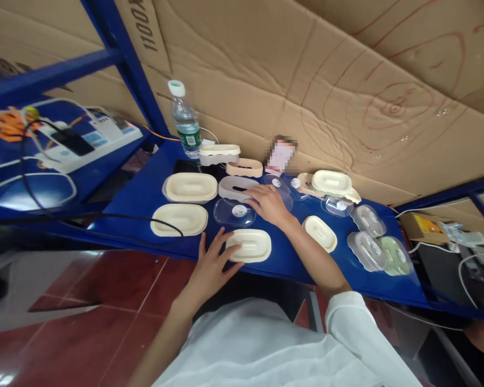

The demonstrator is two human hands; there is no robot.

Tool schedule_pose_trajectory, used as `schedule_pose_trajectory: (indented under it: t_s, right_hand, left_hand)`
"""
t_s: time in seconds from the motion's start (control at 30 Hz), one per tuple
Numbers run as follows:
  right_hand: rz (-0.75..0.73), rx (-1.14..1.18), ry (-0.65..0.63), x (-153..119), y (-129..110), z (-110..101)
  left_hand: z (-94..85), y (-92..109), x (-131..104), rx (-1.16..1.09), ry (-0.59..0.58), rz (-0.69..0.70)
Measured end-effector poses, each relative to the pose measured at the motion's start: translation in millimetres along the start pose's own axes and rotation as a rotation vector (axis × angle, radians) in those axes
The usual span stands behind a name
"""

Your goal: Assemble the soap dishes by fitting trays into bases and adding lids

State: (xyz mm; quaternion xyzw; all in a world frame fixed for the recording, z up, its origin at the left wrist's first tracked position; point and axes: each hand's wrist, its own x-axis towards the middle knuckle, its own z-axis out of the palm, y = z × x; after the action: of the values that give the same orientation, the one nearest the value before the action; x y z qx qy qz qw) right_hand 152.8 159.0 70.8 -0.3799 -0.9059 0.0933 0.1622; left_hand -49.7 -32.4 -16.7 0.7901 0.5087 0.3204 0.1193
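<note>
My left hand has its fingers spread at the left end of a cream oval tray near the table's front edge. Further back, my right hand has its fingertips on the right end of a grey oval ring with a slot. Between the hands lies a clear lid with a round label. Two more cream trays, one at the back and one in front, lie to the left. A peach ring sits behind the grey one.
A water bottle and a phone stand at the back against cardboard. Lidded pieces and a small cream tray lie right. A black cable crosses the left side.
</note>
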Motion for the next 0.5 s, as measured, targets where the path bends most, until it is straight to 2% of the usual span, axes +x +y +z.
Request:
schedule_pose_trajectory:
  t_s: [0.1, 0.17, 0.23, 0.3, 0.4, 0.5]
  right_hand:
    - [-0.041, 0.052, 0.128, -21, -2, -16]
    - [-0.049, 0.075, 0.182, -56, -5, -28]
    - [-0.013, 0.082, 0.198, -106, -13, -32]
    - [0.089, 0.084, 0.261, -161, -24, -26]
    - [0.270, 0.052, 0.369, -232, -44, -4]
    - [0.316, 0.024, 0.337, -265, -56, 16]
  left_hand:
    - [-5.2, 2, -3, 0.051, -0.044, -0.012]
    - [-6.9, 4, -3, 0.030, -0.067, -0.008]
    - [-3.9, 8, -1, -0.018, -0.085, 0.008]
    - [5.2, 14, 4, -0.081, -0.113, 0.039]
    - [26.4, 26, 16, -0.151, -0.135, 0.071]
    - [42.7, 36, 30, -0.180, -0.157, 0.071]
